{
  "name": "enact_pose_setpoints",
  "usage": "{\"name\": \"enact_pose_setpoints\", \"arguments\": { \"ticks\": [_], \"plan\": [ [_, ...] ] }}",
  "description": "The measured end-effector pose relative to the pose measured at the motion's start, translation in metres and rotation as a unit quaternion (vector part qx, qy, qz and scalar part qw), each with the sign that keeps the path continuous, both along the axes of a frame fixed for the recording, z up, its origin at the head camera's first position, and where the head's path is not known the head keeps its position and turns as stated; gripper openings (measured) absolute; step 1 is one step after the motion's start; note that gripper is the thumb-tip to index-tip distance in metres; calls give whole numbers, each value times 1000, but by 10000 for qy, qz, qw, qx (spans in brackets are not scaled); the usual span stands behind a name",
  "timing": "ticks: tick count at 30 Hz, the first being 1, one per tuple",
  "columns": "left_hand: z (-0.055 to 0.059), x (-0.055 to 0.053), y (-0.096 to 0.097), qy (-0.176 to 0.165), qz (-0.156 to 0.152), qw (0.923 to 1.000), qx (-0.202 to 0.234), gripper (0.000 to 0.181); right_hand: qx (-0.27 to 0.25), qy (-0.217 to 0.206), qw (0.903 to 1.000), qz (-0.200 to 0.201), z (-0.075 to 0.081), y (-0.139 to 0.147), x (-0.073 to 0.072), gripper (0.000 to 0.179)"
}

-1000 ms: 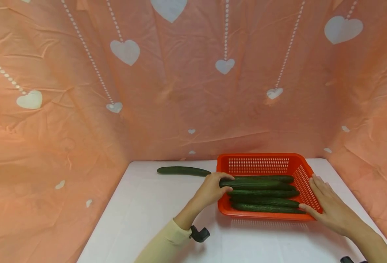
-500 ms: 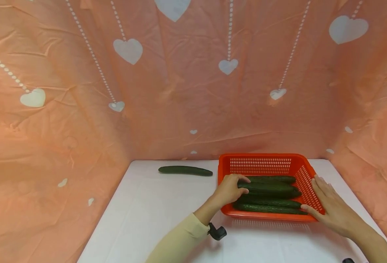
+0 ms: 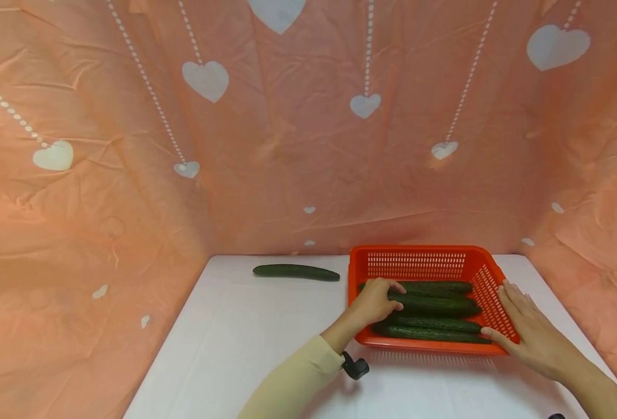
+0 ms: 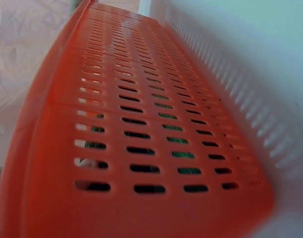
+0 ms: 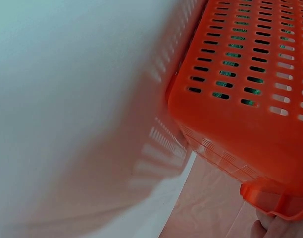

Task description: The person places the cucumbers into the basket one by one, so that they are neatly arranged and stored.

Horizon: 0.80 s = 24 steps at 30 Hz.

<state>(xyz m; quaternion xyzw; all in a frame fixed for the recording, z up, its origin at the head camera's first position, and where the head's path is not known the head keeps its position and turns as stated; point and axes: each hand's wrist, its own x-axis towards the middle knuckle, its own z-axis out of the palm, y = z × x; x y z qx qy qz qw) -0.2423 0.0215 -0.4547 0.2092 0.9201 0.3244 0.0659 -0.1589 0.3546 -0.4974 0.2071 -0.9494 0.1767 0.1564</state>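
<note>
My left hand (image 3: 375, 302) reaches over the left side of an orange-red slotted plastic basket (image 3: 418, 248). Its thumb and fingers grip the left end of a dark green cucumber (image 3: 436, 304), which lies lengthwise among several others. Two cucumbers (image 3: 434, 333) lie in front of it, near the basket's front wall. My right hand (image 3: 536, 340) rests on the basket's right side with straight fingers, thumb at the front right corner. Only the basket's outer wall (image 4: 156, 114) shows in the left wrist view; the left hand is hidden there. Fingertips (image 5: 280, 229) appear by the basket's lip in the right wrist view.
A single cucumber (image 3: 295, 272) lies on the white table (image 3: 245, 337), left of the basket near the back edge. Pink sheeting with white hearts (image 3: 308, 174) encloses the back and sides. The basket stands near the table's back right.
My left hand has moved right and slightly down, bringing the gripped cucumber from above the basket's left rim down among the others. The right hand has stayed on the basket's side.
</note>
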Motion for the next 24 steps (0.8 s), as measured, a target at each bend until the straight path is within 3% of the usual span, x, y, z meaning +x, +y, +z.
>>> {"name": "enact_pose_setpoints", "arguments": {
  "ticks": [6,13,19,24],
  "plan": [
    [0,0,5,-17,-79,9997,-245,27,-12,-29,10000,-22,-1,-1,2,99],
    [5,-8,-17,516,-448,9976,95,20,18,-149,9999,-70,-1,-3,3,99],
    [18,-20,-48,600,-156,9977,261,18,52,-200,9997,-98,-1,-3,5,99],
    [20,-28,-74,700,17,9966,431,19,40,-176,9998,-97,0,-2,6,98]
  ]
}}
